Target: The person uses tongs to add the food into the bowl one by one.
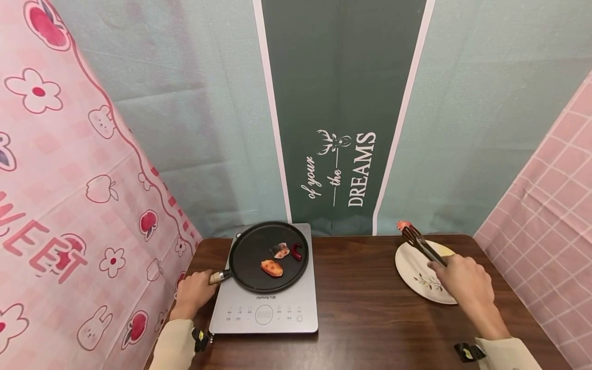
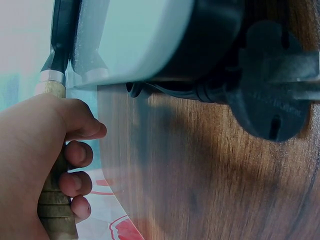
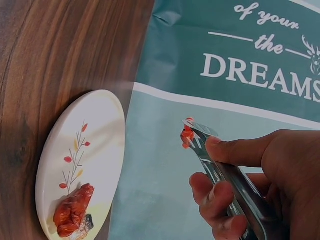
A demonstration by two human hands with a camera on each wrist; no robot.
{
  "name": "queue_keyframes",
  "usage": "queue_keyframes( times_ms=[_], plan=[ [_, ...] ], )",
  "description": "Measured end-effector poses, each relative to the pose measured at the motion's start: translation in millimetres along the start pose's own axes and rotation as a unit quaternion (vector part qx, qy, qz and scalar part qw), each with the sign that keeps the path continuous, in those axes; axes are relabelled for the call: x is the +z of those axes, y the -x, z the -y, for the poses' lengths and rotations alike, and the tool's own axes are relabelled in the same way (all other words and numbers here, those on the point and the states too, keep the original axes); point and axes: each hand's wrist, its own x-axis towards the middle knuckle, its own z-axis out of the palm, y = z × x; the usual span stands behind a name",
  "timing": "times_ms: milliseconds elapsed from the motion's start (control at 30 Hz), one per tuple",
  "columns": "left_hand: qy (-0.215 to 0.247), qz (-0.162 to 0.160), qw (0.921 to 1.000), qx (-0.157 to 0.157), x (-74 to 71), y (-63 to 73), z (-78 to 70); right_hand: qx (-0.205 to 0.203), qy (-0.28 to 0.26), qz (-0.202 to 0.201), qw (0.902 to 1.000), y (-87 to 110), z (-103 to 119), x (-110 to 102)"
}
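Observation:
My left hand (image 1: 196,292) grips the wooden handle (image 2: 52,210) of a black frying pan (image 1: 247,257), which sits on a silver induction cooker. In the pan lie an orange chicken-wing-like piece (image 1: 272,267), a dark-and-pink fish-like piece (image 1: 279,250) and a curved dark red piece (image 1: 296,252). My right hand (image 1: 468,281) holds metal tongs (image 1: 427,249), their tips closed on a small orange-red food piece (image 3: 187,134) above the far edge of a white plate (image 1: 416,280). On the plate, the right wrist view shows a browned meat piece (image 3: 72,212) beside a small dark-and-white piece (image 3: 86,227).
The induction cooker (image 1: 263,325) stands on the left of a brown wooden table (image 1: 361,298). A black plug (image 2: 272,85) with metal prongs shows near the cooker's edge in the left wrist view. Printed cloth (image 1: 342,77) hangs behind, with pink cloth on both sides.

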Motion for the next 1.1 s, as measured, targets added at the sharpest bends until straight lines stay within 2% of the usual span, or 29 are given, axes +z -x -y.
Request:
queue_keyframes(
  times_ms=[1100],
  plan=[
    [0.002,-0.001,1.0000,-0.003,0.0,0.9,-0.6,-0.028,-0.024,-0.005,0.9993,0.0,36,1]
  ],
)
